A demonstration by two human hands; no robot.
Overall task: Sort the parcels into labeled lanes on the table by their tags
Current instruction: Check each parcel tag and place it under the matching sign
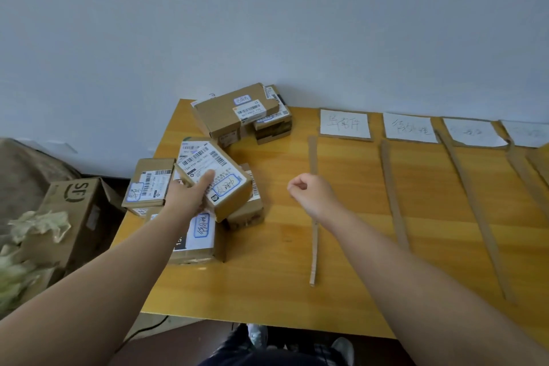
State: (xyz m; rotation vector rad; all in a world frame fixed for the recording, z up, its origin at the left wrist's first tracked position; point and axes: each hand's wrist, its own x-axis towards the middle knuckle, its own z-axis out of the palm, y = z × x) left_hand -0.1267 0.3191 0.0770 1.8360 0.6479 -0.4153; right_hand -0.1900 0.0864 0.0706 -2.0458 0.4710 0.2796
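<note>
My left hand [190, 192] grips a brown cardboard parcel [221, 171] with white barcode labels and a blue-framed handwritten tag, tilted up above the near pile of parcels [196, 235] at the table's left edge. Another parcel [150, 183] lies to its left. A second stack of parcels [237, 111] sits at the back by the wall. My right hand [310, 193] hovers over the table with fingers curled, holding nothing, near the first lane strip [314, 217]. White lane labels [344, 125] [410, 128] lie along the back right.
Cardboard strips [392, 193] [475, 211] divide the yellow wooden table [267, 270] into lanes. An open SF carton [74, 211] with crumpled paper stands on the floor at left. My feet show below the table's front edge.
</note>
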